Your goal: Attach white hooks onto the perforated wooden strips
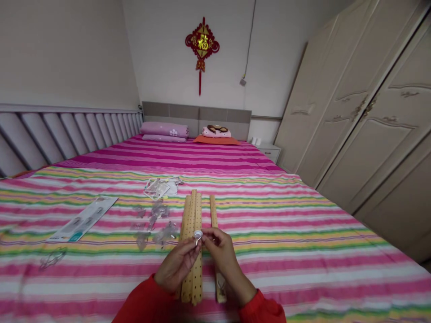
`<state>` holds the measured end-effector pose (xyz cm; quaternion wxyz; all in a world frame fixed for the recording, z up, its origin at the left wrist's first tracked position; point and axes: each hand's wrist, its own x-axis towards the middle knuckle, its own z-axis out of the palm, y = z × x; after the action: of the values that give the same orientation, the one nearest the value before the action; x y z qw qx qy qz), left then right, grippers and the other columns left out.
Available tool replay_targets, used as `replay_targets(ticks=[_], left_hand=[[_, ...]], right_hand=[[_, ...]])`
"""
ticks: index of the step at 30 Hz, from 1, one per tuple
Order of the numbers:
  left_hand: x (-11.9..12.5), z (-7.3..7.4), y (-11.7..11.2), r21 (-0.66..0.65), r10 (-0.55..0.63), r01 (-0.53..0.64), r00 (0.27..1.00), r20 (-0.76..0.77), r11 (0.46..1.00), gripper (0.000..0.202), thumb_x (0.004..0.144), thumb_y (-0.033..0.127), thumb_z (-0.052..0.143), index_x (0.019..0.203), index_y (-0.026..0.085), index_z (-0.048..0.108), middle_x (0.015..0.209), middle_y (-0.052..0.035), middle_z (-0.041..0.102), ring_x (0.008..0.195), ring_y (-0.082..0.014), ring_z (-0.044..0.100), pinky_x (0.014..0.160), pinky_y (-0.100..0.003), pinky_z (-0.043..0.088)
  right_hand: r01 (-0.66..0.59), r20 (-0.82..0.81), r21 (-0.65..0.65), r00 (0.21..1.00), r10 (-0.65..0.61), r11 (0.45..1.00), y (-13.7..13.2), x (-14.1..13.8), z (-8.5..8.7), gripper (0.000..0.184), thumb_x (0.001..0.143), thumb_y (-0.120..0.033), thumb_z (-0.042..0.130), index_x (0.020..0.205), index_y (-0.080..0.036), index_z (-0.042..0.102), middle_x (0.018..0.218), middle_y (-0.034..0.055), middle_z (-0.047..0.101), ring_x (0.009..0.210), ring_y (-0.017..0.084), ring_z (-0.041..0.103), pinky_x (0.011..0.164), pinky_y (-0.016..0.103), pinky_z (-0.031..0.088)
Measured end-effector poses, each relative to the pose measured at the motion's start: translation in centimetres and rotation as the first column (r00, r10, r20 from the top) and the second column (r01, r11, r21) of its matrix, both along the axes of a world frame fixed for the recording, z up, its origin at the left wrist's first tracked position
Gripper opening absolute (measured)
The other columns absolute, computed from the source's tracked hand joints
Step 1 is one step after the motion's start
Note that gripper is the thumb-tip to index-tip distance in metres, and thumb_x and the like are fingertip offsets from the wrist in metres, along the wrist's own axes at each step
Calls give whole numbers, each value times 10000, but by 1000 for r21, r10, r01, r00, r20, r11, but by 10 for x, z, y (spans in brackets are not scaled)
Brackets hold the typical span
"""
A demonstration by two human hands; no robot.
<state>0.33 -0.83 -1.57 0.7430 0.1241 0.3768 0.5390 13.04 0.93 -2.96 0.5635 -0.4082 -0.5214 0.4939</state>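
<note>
At the lower left of the frame, we see a flat packet [84, 220] on the bed [303, 278], then clear plastic bags [158, 213]. At lower centre, our left hand [180, 264] pinches a small white hook [198, 234] above holed wooden strips [191, 215]. Our right hand [222, 251], fingers bent, meets the hook; whether it grips, we cannot tell. Beneath it lies another strip [213, 211].

Above a grey headboard [175, 113] hung a red ornament [203, 42] with gold lettering and, further right, a small box [243, 82] on a cable. In front of the headboard lay folded purple bedding [163, 129] and a pink bundle [217, 133]. To its right stood a nightstand [269, 151] and cream wardrobe [319, 98]; to its left, a slatted railing [72, 128].
</note>
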Motion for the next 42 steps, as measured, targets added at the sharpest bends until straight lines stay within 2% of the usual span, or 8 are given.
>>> replay_targets(ticks=[5, 11, 18, 21, 25, 28, 35, 42], left_hand=[[18, -2, 0, 24, -61, 64, 994, -87, 998, 156, 750, -30, 594, 694, 99, 663, 701, -56, 684, 632, -83, 649, 644, -138, 540], [30, -1, 2, 44, -152, 165, 965, -215, 985, 103, 643, 59, 737, 625, 113, 652, 610, -27, 660, 569, -77, 619, 585, -142, 507], [36, -7, 8, 83, -155, 207, 896, -416, 975, 242, 572, 240, 818, 711, 128, 656, 686, -53, 700, 616, -118, 652, 621, -212, 518], [37, -5, 8, 110, -163, 236, 879, -448, 966, 302, 579, 333, 808, 770, 135, 682, 751, -67, 717, 698, -142, 665, 662, -232, 514], [38, -7, 12, 147, -113, 202, 878, -465, 968, 399, 532, 409, 815, 804, 140, 705, 809, -69, 723, 771, -154, 656, 719, -251, 510], [39, -11, 21, 188, -82, 204, 856, -511, 961, 416, 505, 424, 818, 785, 136, 710, 744, -47, 712, 729, -135, 638, 711, -241, 503], [41, -12, 47, 214, -13, 167, 817, -577, 962, 421, 457, 365, 828, 776, 123, 701, 635, -15, 689, 575, -87, 584, 569, -192, 452], [44, -20, 58, 211, 6, 149, 804, -594, 966, 389, 478, 341, 801, 766, 104, 691, 616, -22, 677, 568, -91, 585, 569, -196, 437]], right_hand=[[16, -10, 3, 1000, -16, 1000, -3, 18, -2, 134, 693, -302, 689, 755, -185, 714, 672, 29, 695, 624, 176, 625, 611, 293, 495], [39, -68, -67, 997, -44, 997, -3, 30, -7, 117, 640, -276, 719, 711, -186, 697, 615, 10, 678, 556, 156, 605, 564, 275, 481], [17, -204, -191, 977, -57, 981, 0, 36, -11, 153, 575, -278, 749, 666, -161, 710, 566, 14, 680, 507, 137, 589, 520, 249, 450], [34, -251, -242, 963, -96, 970, 3, 40, -15, 188, 550, -290, 763, 660, -145, 715, 516, 5, 658, 447, 109, 536, 471, 225, 407], [60, -283, -284, 948, -143, 957, 9, 43, -21, 215, 548, -300, 764, 670, -132, 710, 464, -11, 620, 403, 83, 489, 439, 206, 377], [79, -278, -306, 946, -168, 949, 15, 44, -23, 234, 527, -293, 778, 672, -133, 687, 463, -12, 615, 399, 89, 500, 426, 208, 383], [89, -246, -285, 955, -162, 954, 34, 46, -23, 228, 520, -277, 773, 654, -144, 644, 451, -31, 601, 367, 73, 479, 401, 196, 374], [65, -238, -293, 961, -139, 954, 47, 49, -29, 225, 504, -279, 770, 638, -150, 644, 447, -32, 605, 375, 87, 493, 391, 204, 396]])
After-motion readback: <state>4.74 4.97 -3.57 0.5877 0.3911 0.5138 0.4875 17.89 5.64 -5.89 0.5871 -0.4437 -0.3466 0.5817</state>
